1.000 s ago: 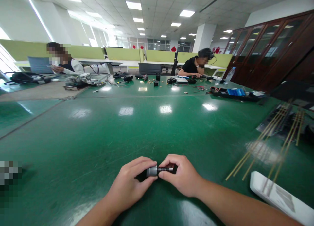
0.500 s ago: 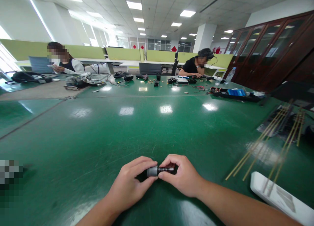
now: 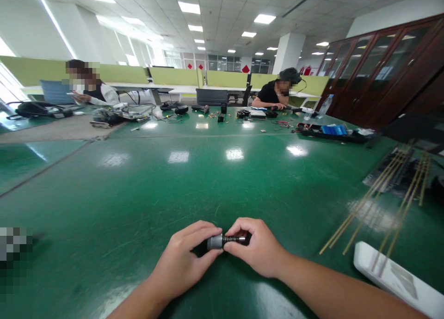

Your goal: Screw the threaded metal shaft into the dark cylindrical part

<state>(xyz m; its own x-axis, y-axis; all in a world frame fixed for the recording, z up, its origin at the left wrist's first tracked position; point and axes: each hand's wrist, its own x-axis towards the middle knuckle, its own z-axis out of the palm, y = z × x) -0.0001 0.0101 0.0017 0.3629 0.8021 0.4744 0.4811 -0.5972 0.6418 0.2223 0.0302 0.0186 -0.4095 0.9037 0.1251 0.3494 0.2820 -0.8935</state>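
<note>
1. My left hand (image 3: 183,259) was curled around the grey end of a small metal cylinder (image 3: 215,241), with thumb and fingers closed on it.
2. My right hand (image 3: 258,248) pinched the thin threaded rod (image 3: 235,239) that stuck out of the cylinder's right end, with the fingertips closed tight on it.
3. The cylinder lay sideways between my two hands, just above the green table (image 3: 194,180); I could not tell whether it touched the surface.
4. To the right of the cylinder, well apart, a bundle of thin brass rods (image 3: 371,203) lay slanted across the table.
5. The near ends of some of those rods rested on a white flat board (image 3: 398,277), to the right of the cylinder and nearer to me.
6. Far beyond the cylinder and to the right, a dark tray (image 3: 333,133) held blue parts.
7. Straight beyond the cylinder, at the far edge of the table, a person in a black shirt (image 3: 274,93) sat bent over small items.
8. Far beyond and to the left of the cylinder, another person in a light top (image 3: 99,93) sat near a tangle of cables and tools (image 3: 114,116).
9. Beyond the tray, dark wooden cabinets with glass doors (image 3: 378,74) lined the wall.
</note>
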